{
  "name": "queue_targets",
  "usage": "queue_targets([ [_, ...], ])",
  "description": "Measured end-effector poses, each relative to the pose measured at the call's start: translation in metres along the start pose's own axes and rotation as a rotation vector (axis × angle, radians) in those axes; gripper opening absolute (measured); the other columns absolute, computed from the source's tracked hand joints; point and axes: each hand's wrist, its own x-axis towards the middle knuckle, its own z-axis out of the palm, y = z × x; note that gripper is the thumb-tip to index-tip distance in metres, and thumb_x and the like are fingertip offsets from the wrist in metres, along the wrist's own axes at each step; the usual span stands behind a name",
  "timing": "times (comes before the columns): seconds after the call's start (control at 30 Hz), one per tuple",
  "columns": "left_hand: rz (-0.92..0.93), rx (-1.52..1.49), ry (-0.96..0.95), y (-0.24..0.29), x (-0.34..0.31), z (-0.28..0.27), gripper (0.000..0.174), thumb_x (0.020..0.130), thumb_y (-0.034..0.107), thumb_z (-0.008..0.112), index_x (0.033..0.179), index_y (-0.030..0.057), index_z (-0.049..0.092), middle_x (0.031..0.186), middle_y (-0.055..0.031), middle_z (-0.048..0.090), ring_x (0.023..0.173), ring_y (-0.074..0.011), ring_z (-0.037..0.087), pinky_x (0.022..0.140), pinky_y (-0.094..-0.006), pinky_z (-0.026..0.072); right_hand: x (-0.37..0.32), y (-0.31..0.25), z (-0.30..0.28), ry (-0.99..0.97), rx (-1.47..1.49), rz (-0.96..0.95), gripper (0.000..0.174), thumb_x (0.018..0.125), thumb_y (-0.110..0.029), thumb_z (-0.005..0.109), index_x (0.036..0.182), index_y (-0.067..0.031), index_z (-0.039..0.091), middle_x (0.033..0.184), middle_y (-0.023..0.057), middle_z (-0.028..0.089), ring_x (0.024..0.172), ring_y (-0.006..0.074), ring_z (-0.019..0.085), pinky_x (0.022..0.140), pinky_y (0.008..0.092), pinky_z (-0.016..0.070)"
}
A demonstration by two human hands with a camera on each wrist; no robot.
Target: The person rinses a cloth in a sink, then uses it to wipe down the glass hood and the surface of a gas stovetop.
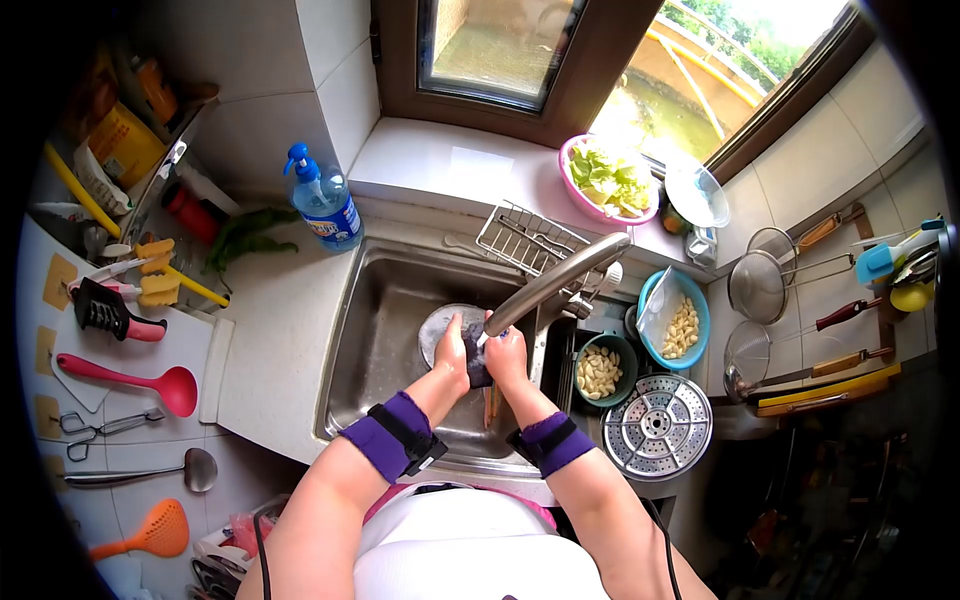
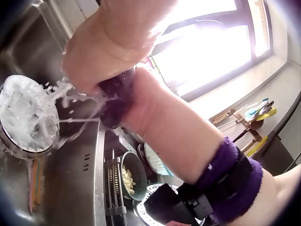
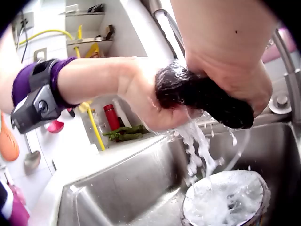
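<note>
A dark wet cloth [image 1: 478, 358] is squeezed between both hands under the metal faucet [image 1: 560, 280]. The left hand [image 1: 453, 355] grips its left end and the right hand [image 1: 507, 356] its right end. In the right wrist view the dark cloth [image 3: 202, 96] spans from the left hand [image 3: 153, 96] to the right hand [image 3: 240, 84], with water streaming down. Below lies a round bowl [image 3: 225, 200] of foamy water in the sink. The left wrist view shows water splashing from the cloth [image 2: 115, 99] towards the foamy bowl [image 2: 28, 113].
A blue soap bottle [image 1: 328, 205] stands left of the sink [image 1: 345, 330]. On the right are a green basket [image 1: 603, 372] and a blue basin [image 1: 672, 320] with pale pieces, and a perforated steel disc [image 1: 657, 427]. A wire rack [image 1: 520, 238] sits behind the sink.
</note>
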Motion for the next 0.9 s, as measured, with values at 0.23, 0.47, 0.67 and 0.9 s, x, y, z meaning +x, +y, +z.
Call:
queue_targets([
  [0.23, 0.189, -0.089, 0.203, 0.020, 0.015, -0.044, 0.073, 0.097, 0.062, 0.034, 0.131, -0.0011, 0.045, 0.126, -0.0139, 0.057, 0.108, -0.0299, 0.063, 0.093, -0.0460, 0.0512, -0.010, -0.009, -0.040, -0.262, 0.770, 0.325, 0.025, 0.098, -0.031, 0.056, 0.107, -0.0072, 0.060, 0.099, 0.0017, 0.063, 0.082, 0.0105, 0.059, 0.068, 0.0290, 0.0502],
  [0.47, 0.225, -0.150, -0.131, 0.031, 0.031, -0.047, 0.045, 0.097, 0.041, 0.055, 0.117, 0.0017, 0.051, 0.103, -0.0170, 0.064, 0.088, -0.0291, 0.065, 0.079, -0.0462, 0.0541, -0.037, -0.013, -0.065, -0.628, 0.748, 0.560, 0.030, 0.093, -0.026, 0.063, 0.117, -0.0080, 0.059, 0.101, 0.0075, 0.066, 0.084, 0.0186, 0.068, 0.070, 0.0304, 0.0566],
  [0.67, 0.250, -0.223, -0.268, 0.020, 0.066, -0.069, 0.032, 0.089, -0.001, 0.047, 0.120, -0.0006, 0.053, 0.119, -0.0211, 0.059, 0.113, -0.0339, 0.057, 0.099, -0.0488, 0.0476, -0.014, 0.024, -0.071, -0.351, 0.983, 0.725, 0.025, 0.093, -0.027, 0.064, 0.102, -0.0035, 0.059, 0.088, 0.0070, 0.065, 0.067, 0.0170, 0.064, 0.053, 0.0257, 0.0552],
  [0.9, 0.253, 0.078, -0.024, -0.011, 0.010, -0.014, 0.047, 0.092, 0.009, 0.060, 0.134, 0.0140, 0.039, 0.113, -0.0113, 0.057, 0.097, -0.0276, 0.063, 0.078, -0.0445, 0.0561, -0.044, -0.036, -0.037, -0.114, 0.528, 0.314, 0.028, 0.091, -0.028, 0.066, 0.110, -0.0102, 0.056, 0.085, 0.0010, 0.060, 0.069, 0.0104, 0.057, 0.051, 0.0260, 0.0461],
])
